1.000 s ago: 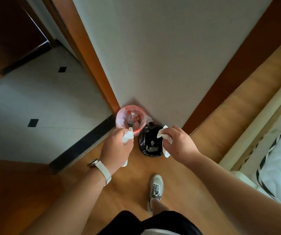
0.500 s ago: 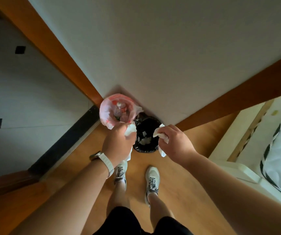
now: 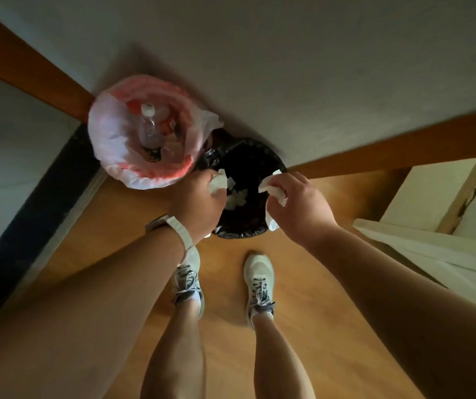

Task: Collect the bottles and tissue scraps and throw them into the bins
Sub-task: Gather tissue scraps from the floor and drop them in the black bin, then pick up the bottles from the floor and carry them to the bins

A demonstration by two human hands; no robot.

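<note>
In the head view, two bins are seen standing side by side on the wooden floor [image 3: 303, 283] against a pale wall [image 3: 259, 67]. The pink-lined bin [image 3: 110, 145] on the left is seen to hold a clear plastic bottle [image 3: 149, 129] with a white cap, lying among other items that cannot be made out. The black-lined bin [image 3: 248, 156] on the right already contains white tissue scraps [image 3: 238, 198].

A crumpled tissue [image 3: 219, 182] is pinched in the fingers of the left hand [image 3: 196, 205], held at the black bin's left rim. A white watch band [image 3: 183, 236] is worn on that wrist. Another tissue [image 3: 274, 191] is gripped in the closed fingers of the right hand [image 3: 300, 208], over the same bin's right edge, with one end hanging below the hand.

Two pale sneakers [image 3: 258, 280] are planted on the floor just behind the bins. A bed frame [image 3: 432, 249] is visible at the right edge.
</note>
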